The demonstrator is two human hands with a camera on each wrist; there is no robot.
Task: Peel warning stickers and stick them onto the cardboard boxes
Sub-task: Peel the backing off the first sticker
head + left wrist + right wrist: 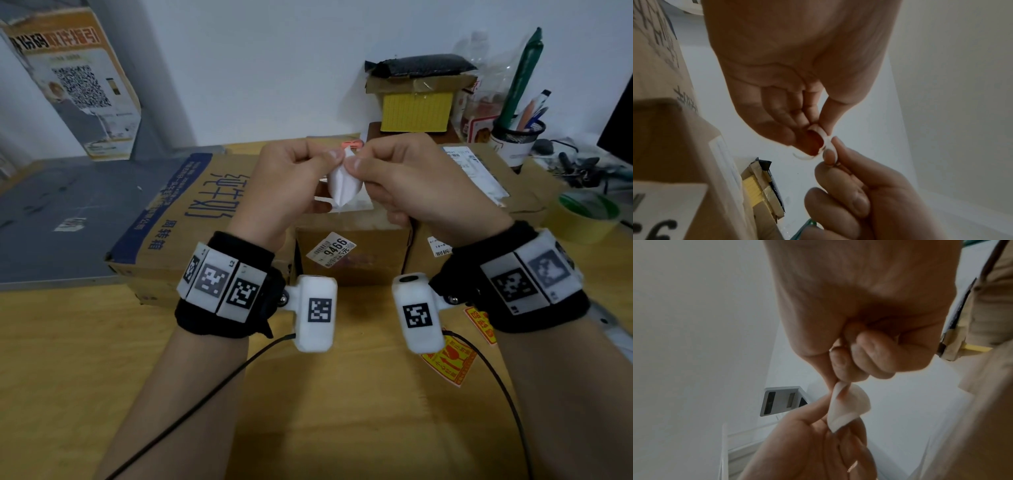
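Observation:
Both hands are raised over the cardboard boxes with a sticker [343, 183] between them, its white backing toward me and a red-orange edge showing at the top. My left hand [329, 159] pinches its upper left corner and my right hand [359, 164] pinches beside it. In the left wrist view the curled sticker [827, 139] sits between the left hand [818, 128] and right hand [831, 155]. The right wrist view shows the right hand [835, 379] pinching the bent white sheet [851, 402], with the left hand [818, 407] below. More warning stickers [448, 363] lie on the table near my right wrist.
Three boxes stand on the wooden table: a large blue-printed one [191, 212], a small labelled one [352, 260] and one at the right [479, 185]. Behind are a yellow-fronted carton [416, 102] and pen holder [517, 137]. A tape roll [582, 212] lies right.

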